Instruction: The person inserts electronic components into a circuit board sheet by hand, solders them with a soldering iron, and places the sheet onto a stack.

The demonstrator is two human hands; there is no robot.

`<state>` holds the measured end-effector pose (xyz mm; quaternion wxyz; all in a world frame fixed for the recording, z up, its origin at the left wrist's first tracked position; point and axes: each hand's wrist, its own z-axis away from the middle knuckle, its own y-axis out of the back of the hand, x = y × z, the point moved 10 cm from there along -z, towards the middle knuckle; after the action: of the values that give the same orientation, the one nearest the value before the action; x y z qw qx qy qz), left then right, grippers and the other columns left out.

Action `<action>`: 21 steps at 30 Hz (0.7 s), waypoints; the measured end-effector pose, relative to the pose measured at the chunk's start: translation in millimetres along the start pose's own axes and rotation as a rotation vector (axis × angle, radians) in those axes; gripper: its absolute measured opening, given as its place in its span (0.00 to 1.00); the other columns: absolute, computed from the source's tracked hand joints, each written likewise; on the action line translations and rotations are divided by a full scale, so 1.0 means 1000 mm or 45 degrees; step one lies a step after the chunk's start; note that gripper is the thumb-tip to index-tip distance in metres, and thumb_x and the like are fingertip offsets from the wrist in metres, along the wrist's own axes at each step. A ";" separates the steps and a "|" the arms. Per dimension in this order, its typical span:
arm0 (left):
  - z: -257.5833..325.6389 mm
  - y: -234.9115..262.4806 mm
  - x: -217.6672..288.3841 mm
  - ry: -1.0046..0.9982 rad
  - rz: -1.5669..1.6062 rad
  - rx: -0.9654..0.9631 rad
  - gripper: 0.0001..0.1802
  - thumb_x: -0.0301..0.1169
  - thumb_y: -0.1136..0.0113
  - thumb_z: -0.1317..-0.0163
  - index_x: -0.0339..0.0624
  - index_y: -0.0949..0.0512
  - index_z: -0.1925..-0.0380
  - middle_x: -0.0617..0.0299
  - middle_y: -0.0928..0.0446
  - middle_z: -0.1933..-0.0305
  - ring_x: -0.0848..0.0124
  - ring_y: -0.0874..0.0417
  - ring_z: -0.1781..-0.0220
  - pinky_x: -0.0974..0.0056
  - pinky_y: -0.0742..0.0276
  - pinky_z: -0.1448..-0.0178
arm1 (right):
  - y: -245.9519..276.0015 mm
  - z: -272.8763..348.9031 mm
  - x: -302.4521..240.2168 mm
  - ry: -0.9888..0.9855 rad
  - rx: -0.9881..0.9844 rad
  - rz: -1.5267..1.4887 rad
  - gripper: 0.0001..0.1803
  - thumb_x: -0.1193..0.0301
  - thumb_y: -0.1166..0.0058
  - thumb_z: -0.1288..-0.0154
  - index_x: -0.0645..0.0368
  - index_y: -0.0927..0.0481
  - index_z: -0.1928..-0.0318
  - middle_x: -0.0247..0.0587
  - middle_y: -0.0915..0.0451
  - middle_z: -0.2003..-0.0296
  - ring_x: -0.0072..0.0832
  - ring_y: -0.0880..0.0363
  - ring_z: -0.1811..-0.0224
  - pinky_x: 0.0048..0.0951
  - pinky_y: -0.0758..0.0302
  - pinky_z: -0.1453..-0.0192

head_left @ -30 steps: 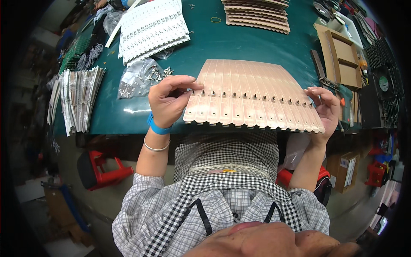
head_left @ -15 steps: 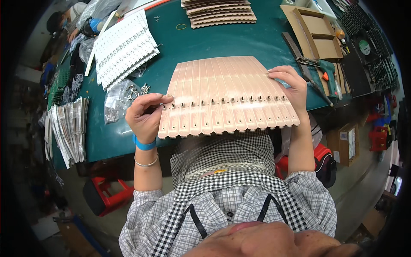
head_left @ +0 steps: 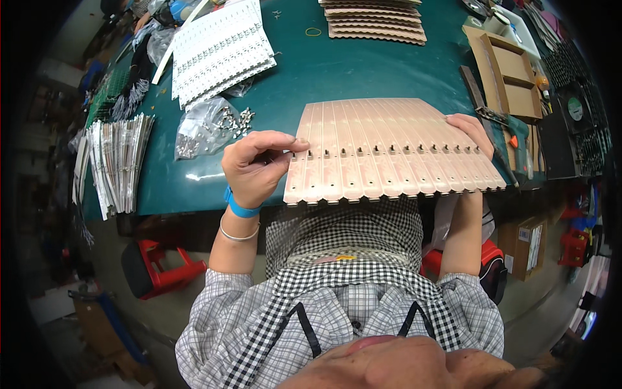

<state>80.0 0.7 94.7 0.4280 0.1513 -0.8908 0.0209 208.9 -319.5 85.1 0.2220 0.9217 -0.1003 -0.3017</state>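
the left hand (head_left: pixel 256 170) pinches the left edge of a wide pink scored panel of long strips with small slots (head_left: pixel 389 150), its fingers (head_left: pixel 285 141) closed on it. the right hand (head_left: pixel 473 133) grips the panel's right edge, fingers curled over (thumb hidden). the panel lies at the near edge of the green table (head_left: pixel 350 71), overhanging it; a clear bag of small metal parts (head_left: pixel 208 126) sits just left.

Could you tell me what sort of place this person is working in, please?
Probably an electronics assembly workshop: a green workbench bearing a fanned panel of pinkish circuit strips, a stack of white strips, and a clear bag of small metal screws.
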 end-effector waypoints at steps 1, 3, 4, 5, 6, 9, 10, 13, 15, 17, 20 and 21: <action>0.000 -0.002 0.003 -0.015 -0.004 -0.018 0.17 0.05 0.44 0.53 0.30 0.19 0.64 0.51 0.15 0.65 0.63 0.10 0.59 0.69 0.16 0.60 | 0.002 0.001 0.000 0.020 0.024 -0.005 0.21 0.62 0.40 0.44 0.68 0.17 0.57 0.51 0.17 0.60 0.37 0.16 0.59 0.30 0.22 0.53; 0.001 -0.004 0.004 -0.024 0.036 -0.014 0.17 0.05 0.44 0.54 0.30 0.19 0.65 0.51 0.14 0.64 0.64 0.11 0.60 0.71 0.17 0.62 | 0.004 0.002 -0.002 0.016 0.057 0.019 0.22 0.60 0.41 0.43 0.70 0.18 0.59 0.53 0.18 0.60 0.38 0.16 0.58 0.32 0.22 0.52; 0.002 -0.005 0.003 -0.024 0.032 -0.009 0.17 0.05 0.44 0.54 0.30 0.19 0.65 0.51 0.14 0.64 0.64 0.11 0.60 0.71 0.17 0.62 | 0.003 0.003 -0.002 0.019 0.054 0.014 0.22 0.60 0.41 0.43 0.70 0.18 0.59 0.53 0.18 0.60 0.38 0.16 0.58 0.32 0.22 0.52; 0.002 -0.006 0.000 0.011 0.069 -0.024 0.17 0.06 0.42 0.54 0.31 0.18 0.64 0.52 0.14 0.62 0.66 0.11 0.60 0.72 0.18 0.63 | 0.004 0.005 0.000 0.014 0.053 -0.012 0.23 0.59 0.40 0.43 0.69 0.18 0.59 0.53 0.18 0.61 0.38 0.16 0.58 0.32 0.22 0.52; 0.002 -0.007 -0.004 0.046 0.107 -0.039 0.17 0.07 0.40 0.54 0.32 0.18 0.64 0.52 0.14 0.61 0.68 0.11 0.60 0.73 0.19 0.64 | 0.004 0.006 0.002 0.009 0.052 -0.038 0.23 0.59 0.40 0.44 0.69 0.18 0.59 0.52 0.18 0.61 0.38 0.16 0.59 0.32 0.22 0.52; -0.001 -0.011 -0.007 0.093 0.006 -0.201 0.19 0.12 0.34 0.56 0.36 0.16 0.61 0.54 0.14 0.57 0.69 0.13 0.60 0.71 0.22 0.65 | 0.006 0.008 0.001 0.005 0.088 -0.035 0.23 0.59 0.40 0.44 0.69 0.18 0.58 0.52 0.18 0.60 0.38 0.17 0.58 0.32 0.22 0.52; -0.005 -0.011 -0.009 0.095 0.000 -0.193 0.19 0.12 0.34 0.56 0.36 0.16 0.61 0.54 0.14 0.57 0.69 0.13 0.60 0.71 0.22 0.65 | 0.005 0.008 0.002 0.008 0.083 -0.043 0.23 0.59 0.40 0.44 0.69 0.18 0.58 0.52 0.18 0.60 0.38 0.17 0.58 0.32 0.22 0.52; -0.012 -0.030 0.020 -0.219 -0.044 -0.313 0.20 0.19 0.25 0.61 0.41 0.14 0.62 0.56 0.15 0.57 0.66 0.17 0.64 0.66 0.28 0.63 | 0.006 0.010 0.004 -0.025 0.063 -0.055 0.23 0.59 0.40 0.44 0.70 0.19 0.59 0.51 0.18 0.59 0.37 0.17 0.57 0.31 0.23 0.50; -0.014 -0.035 0.022 -0.237 -0.047 -0.372 0.20 0.20 0.25 0.60 0.42 0.14 0.63 0.56 0.15 0.58 0.67 0.17 0.64 0.66 0.28 0.64 | 0.005 0.011 0.002 -0.037 0.063 -0.051 0.23 0.59 0.40 0.44 0.70 0.19 0.59 0.51 0.18 0.59 0.37 0.17 0.57 0.31 0.23 0.51; -0.016 -0.041 0.027 -0.256 -0.067 -0.431 0.17 0.21 0.25 0.58 0.44 0.13 0.65 0.59 0.15 0.61 0.67 0.17 0.65 0.65 0.29 0.63 | 0.005 0.010 0.002 -0.048 0.066 -0.044 0.23 0.59 0.39 0.44 0.70 0.19 0.59 0.50 0.18 0.59 0.37 0.18 0.57 0.31 0.23 0.51; -0.015 -0.042 0.027 -0.306 -0.041 -0.460 0.16 0.21 0.25 0.58 0.43 0.14 0.65 0.59 0.14 0.63 0.67 0.17 0.66 0.65 0.30 0.64 | 0.005 0.009 0.002 -0.060 0.061 -0.063 0.23 0.60 0.39 0.44 0.70 0.19 0.59 0.50 0.18 0.60 0.37 0.18 0.58 0.31 0.23 0.51; -0.015 -0.042 0.027 -0.305 -0.039 -0.462 0.16 0.21 0.25 0.58 0.43 0.14 0.65 0.59 0.14 0.63 0.67 0.17 0.66 0.65 0.30 0.64 | 0.005 0.008 0.001 -0.054 0.056 -0.055 0.22 0.61 0.39 0.44 0.70 0.19 0.59 0.50 0.18 0.60 0.36 0.18 0.58 0.31 0.23 0.51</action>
<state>87.2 -44.3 121.0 0.3395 0.0866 -0.9221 -0.1644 204.5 -327.0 80.7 0.1931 0.9217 -0.0918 -0.3236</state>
